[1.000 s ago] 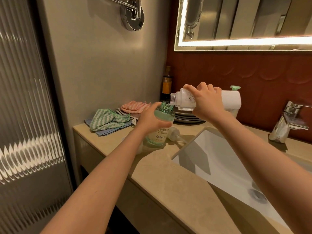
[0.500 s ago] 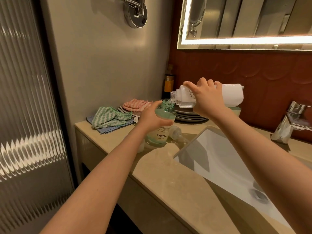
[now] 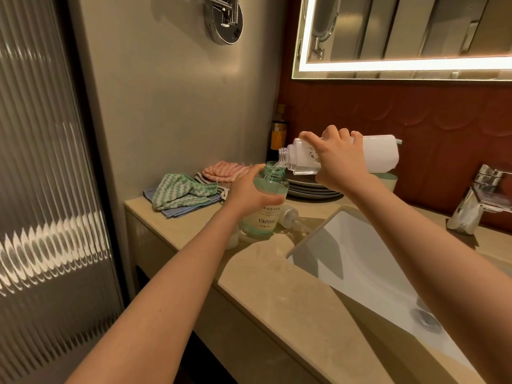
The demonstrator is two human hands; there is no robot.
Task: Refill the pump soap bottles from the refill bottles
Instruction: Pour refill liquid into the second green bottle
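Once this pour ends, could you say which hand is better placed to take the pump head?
Probably the right hand: the pump head lies right of the green bottle, which the left hand grips; the right must first set down the refill bottle.

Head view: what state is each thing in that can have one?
Green bottle, pump off, neck open.
Refill bottle, uncapped, tipped sideways, mouth over the green bottle's neck.
Pump head, lying on the counter.
Left hand, grips green bottle.
Right hand, grips refill bottle.
Faucet, no water running.
Mirror light, on.
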